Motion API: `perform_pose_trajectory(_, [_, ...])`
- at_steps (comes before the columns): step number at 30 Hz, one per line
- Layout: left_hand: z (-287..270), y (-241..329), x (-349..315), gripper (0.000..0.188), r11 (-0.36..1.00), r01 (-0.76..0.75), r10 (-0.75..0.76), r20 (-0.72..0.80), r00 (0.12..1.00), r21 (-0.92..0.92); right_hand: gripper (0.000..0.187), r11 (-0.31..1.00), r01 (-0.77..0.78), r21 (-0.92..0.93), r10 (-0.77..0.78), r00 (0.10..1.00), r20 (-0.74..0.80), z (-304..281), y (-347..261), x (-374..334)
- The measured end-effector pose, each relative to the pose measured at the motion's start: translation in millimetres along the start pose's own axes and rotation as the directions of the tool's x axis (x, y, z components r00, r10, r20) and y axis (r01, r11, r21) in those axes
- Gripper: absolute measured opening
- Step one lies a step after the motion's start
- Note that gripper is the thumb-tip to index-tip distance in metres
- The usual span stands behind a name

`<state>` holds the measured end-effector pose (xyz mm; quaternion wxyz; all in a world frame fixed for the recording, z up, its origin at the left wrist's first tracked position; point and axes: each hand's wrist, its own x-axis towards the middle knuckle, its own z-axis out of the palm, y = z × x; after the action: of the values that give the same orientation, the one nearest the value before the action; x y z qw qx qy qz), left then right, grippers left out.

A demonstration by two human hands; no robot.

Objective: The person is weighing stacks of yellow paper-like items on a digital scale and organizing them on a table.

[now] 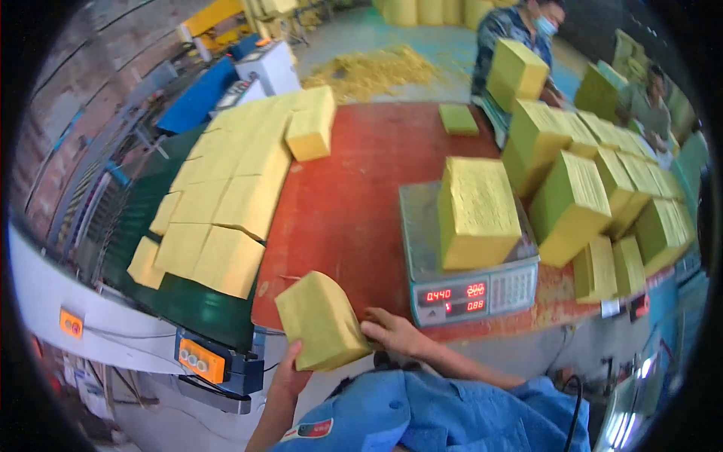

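Note:
A block-shaped stack of yellow paper (pixel 320 320) is tilted in front of my body, off the near edge of the red table. My left hand (pixel 290 367) grips its lower left side, thumb on the near face. At its right side the bent fingers of my right hand (pixel 392 331) press against the edge. Beyond my right hand, a digital scale (pixel 422 248) with a lit red display carries another tall yellow paper stack (pixel 478 211), standing upright.
Yellow stacks in rows (pixel 218 203) lie on a green conveyor (pixel 128 301) at left. Several upright stacks (pixel 572 200) crowd the right of the red table (pixel 354 166). A thin yellow pile (pixel 458 119) lies farther back. Behind, a masked person (pixel 512 30) stands by another stack; a second person sits.

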<state>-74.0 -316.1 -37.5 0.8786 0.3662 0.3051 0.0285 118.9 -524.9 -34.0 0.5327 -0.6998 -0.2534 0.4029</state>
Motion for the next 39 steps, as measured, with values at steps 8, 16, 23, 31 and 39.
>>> perform_pose_trajectory(8, [43.6, 35.3, -9.0, 0.052, 0.997, -0.007, 0.014, 0.087, 0.996, -0.077, 0.068, 0.818, -0.212, 0.534, 0.152, 0.976, 0.155, -2.3, -41.7, -20.6])
perform_pose_trajectory(16, [191.6, 103.8, 38.6, 0.044, 0.146, -0.757, 0.437, 0.645, 0.627, 0.637, 0.064, 0.870, 0.288, 0.401, -0.081, 0.885, -0.459, -119.4, -136.9, -74.0])
perform_pose_trajectory(23, [378.6, 119.6, 93.9, 0.068, 0.844, -0.286, -0.041, 0.587, 0.809, 0.453, 0.036, 0.806, 0.455, 0.379, -0.164, 0.787, -0.595, -252.4, -146.8, -80.5])
perform_pose_trajectory(31, [394.9, 104.9, 119.7, 0.081, 0.748, -0.335, -0.021, 0.526, 0.850, 0.572, 0.034, 0.845, 0.384, 0.372, -0.121, 0.815, -0.566, -279.2, -127.4, -63.5])
perform_pose_trajectory(39, [395.3, 103.5, 114.6, 0.080, 0.710, -0.334, -0.011, 0.485, 0.875, 0.619, 0.038, 0.861, 0.385, 0.331, -0.114, 0.782, -0.613, -278.2, -117.9, -60.9])
